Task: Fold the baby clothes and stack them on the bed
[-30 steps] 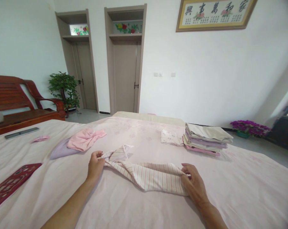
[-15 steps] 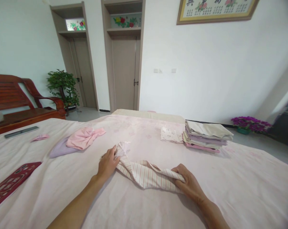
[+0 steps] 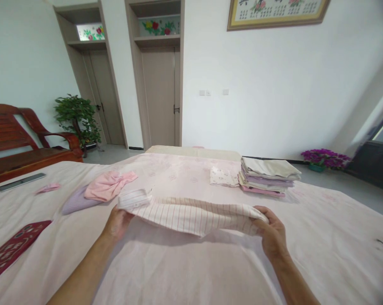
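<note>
A white cloth garment with thin reddish stripes [image 3: 191, 216] is stretched sideways between my two hands, a little above the bed. My left hand [image 3: 117, 222] is closed on its left end, where a bunched fold hangs over the fingers. At the other end, my right hand [image 3: 272, 228] grips the fabric, with the thumb hidden in the cloth. Beyond the garment lie a small folded white cloth [image 3: 222, 176] and a stack of folded clothes [image 3: 267, 178]. Crumpled pink cloth [image 3: 106, 185] rests on a lilac ribbed cloth [image 3: 76, 202] to the left.
The pink patterned bedsheet [image 3: 185, 271] spreads beneath everything. On the left are a phone [image 3: 22, 182], a small pink item [image 3: 48, 188] and a dark red patterned piece [image 3: 16, 245]. A wooden bench [image 3: 35, 150] and a potted plant [image 3: 77, 120] stand beyond.
My hands have moved apart, pulling the striped garment out wider and lifting it slightly. My left hand went left, my right hand right and up. The view has shifted a little.
</note>
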### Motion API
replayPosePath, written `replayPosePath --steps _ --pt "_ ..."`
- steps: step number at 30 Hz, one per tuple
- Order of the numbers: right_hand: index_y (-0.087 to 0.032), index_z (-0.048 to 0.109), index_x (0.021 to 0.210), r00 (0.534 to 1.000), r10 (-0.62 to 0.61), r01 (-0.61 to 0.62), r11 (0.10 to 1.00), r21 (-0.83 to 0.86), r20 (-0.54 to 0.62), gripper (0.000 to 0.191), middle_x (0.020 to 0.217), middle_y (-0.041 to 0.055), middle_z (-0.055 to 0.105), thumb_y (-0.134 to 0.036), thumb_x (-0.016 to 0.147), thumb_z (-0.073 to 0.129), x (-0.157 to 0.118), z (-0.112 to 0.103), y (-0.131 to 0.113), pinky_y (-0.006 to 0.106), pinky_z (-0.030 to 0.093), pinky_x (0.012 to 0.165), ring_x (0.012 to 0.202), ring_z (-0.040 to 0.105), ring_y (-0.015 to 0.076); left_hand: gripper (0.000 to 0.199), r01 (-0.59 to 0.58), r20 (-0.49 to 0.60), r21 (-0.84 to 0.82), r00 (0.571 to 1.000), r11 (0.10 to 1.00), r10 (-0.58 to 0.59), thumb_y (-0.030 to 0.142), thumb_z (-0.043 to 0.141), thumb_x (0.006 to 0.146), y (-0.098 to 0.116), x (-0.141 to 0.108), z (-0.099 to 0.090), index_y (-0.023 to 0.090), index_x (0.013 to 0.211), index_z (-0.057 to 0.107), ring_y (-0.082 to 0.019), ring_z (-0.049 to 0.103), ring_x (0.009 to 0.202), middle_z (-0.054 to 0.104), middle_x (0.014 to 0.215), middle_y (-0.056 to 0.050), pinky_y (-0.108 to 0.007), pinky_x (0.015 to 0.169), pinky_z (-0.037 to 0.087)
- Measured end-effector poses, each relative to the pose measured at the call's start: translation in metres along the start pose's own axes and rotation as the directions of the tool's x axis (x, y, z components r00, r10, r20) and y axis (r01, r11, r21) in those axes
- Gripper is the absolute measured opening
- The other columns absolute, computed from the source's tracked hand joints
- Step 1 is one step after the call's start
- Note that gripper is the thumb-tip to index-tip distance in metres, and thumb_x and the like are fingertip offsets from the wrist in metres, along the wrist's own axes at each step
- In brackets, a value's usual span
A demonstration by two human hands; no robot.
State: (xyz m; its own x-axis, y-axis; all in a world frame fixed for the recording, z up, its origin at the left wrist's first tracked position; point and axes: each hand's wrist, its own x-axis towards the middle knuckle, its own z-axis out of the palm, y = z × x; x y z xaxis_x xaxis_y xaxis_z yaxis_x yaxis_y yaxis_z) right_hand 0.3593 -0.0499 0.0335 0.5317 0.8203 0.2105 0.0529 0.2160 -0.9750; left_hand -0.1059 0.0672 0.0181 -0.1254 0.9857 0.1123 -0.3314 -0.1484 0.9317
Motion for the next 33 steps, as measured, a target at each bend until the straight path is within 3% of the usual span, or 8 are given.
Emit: replayPosePath --steps 5,10,15,18,21,24,29,33 --pt "-0.022 0.069 0.091 0.927 0.143 -0.196 0.973 0.124 0.347 0.030 0.095 0.0081 0.070 -0.046 0.074 0.062 0.007 -0.037 -0.021 0.035 0.048 0.071 0.087 0.063 0.0267 0.027 0.177 0.179 0.227 0.959 0.958 -0.219 0.023 0.077 0.057 0.026 0.001 -0.041 0.016 0.049 0.052 -0.023 0.069 0.087 0.071 0.093 -0.008 -0.032 0.083 0.053" --pt "-0.019 0.071 0.103 0.849 0.340 -0.216 0.922 -0.322 0.404 0.046 0.108 0.0117 0.068 -0.056 0.078 0.060 0.005 -0.038 -0.025 0.031 0.047 0.066 0.093 0.063 0.0264 0.037 0.118 0.117 0.592 0.966 0.797 -0.229 0.044 0.071 0.067 0.015 0.022 -0.048 0.018 0.093 0.068 -0.024 0.069 0.092 0.071 0.104 -0.008 -0.028 0.073 0.052" --pt "-0.018 0.068 0.116 0.716 0.348 -0.034 0.884 -0.467 0.606 0.056 0.118 0.0120 0.066 -0.053 0.071 0.069 0.002 -0.035 -0.034 0.038 0.047 0.092 0.107 0.061 0.0291 0.063 -0.057 0.101 0.928 0.990 0.367 -0.102 0.059 0.058 0.073 -0.009 0.042 -0.022 0.017 0.120 0.060 -0.028 0.066 0.100 0.063 0.123 -0.013 -0.031 0.076 0.048" --pt "-0.019 0.064 0.124 0.565 0.372 -0.030 0.901 -0.433 0.736 0.060 0.129 0.0122 0.061 -0.049 0.073 0.069 0.000 -0.041 -0.040 0.040 0.042 0.101 0.116 0.056 0.0299 0.063 -0.131 0.135 0.990 0.988 0.051 -0.080 0.057 0.060 0.071 -0.017 0.039 -0.001 0.021 0.123 0.059 -0.031 0.061 0.107 0.061 0.123 -0.013 -0.033 0.081 0.045" --pt "-0.018 0.060 0.129 0.518 0.406 -0.056 0.894 -0.444 0.753 0.068 0.135 0.0130 0.056 -0.049 0.070 0.070 -0.002 -0.045 -0.043 0.040 0.043 0.101 0.119 0.055 0.0307 0.047 -0.186 0.181 0.977 0.982 -0.099 -0.055 0.045 0.058 0.076 -0.019 0.030 0.014 0.021 0.117 0.061 -0.030 0.061 0.102 0.062 0.116 -0.013 -0.035 0.079 0.043" --pt "-0.018 0.058 0.131 0.522 0.416 0.012 0.869 -0.494 0.745 0.071 0.134 0.0127 0.057 -0.044 0.067 0.071 -0.004 -0.043 -0.045 0.038 0.044 0.100 0.119 0.055 0.0302 0.030 -0.204 0.205 0.976 0.979 -0.081 0.011 0.030 0.052 0.080 -0.018 0.028 0.017 0.020 0.107 0.063 -0.028 0.061 0.098 0.065 0.106 -0.011 -0.034 0.079 0.042" --pt "-0.019 0.072 0.107 0.604 0.394 0.173 0.784 -0.596 0.693 0.041 0.104 0.0068 0.071 -0.034 0.069 0.066 -0.004 -0.033 -0.036 0.030 0.048 0.081 0.093 0.063 0.0248 0.022 -0.016 -0.031 0.801 0.997 0.598 0.069 0.037 0.053 0.080 -0.013 0.045 0.003 0.020 0.089 0.063 -0.025 0.063 0.083 0.067 0.079 -0.005 -0.030 0.069 0.045" --pt "-0.014 0.071 0.082 0.695 0.367 0.075 0.818 -0.570 0.618 0.035 0.072 0.0046 0.067 -0.048 0.079 0.060 0.000 -0.037 -0.031 0.027 0.043 0.061 0.066 0.058 0.0181 0.035 -0.005 -0.019 0.597 1.000 0.802 0.020 0.046 0.045 0.085 -0.002 0.053 -0.001 0.016 0.091 0.062 -0.021 0.065 0.075 0.069 0.082 -0.006 -0.028 0.062 0.050"
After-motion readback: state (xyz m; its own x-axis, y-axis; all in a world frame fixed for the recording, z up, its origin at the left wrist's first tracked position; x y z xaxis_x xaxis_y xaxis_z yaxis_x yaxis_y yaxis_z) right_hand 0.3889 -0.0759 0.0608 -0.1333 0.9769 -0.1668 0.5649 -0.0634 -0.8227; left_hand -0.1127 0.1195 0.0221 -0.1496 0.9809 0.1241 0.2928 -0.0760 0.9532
